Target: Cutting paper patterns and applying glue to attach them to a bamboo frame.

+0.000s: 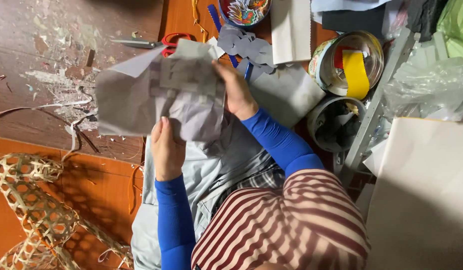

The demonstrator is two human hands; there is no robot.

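Grey paper [156,97], folded and layered with small taped strips, sits between both hands above the person's lap in the head view. One hand [167,150] pinches its near edge, fingers closed on the sheet; the other hand [236,92] grips its far side, thumb over the paper. With the camera's odd angle, I cannot tell which hand is left. Red-handled scissors [164,44] lie just beyond the paper on the wooden floor [41,50]. A woven bamboo frame [36,205] rests well apart. A round tin [346,62] holds yellow tape.
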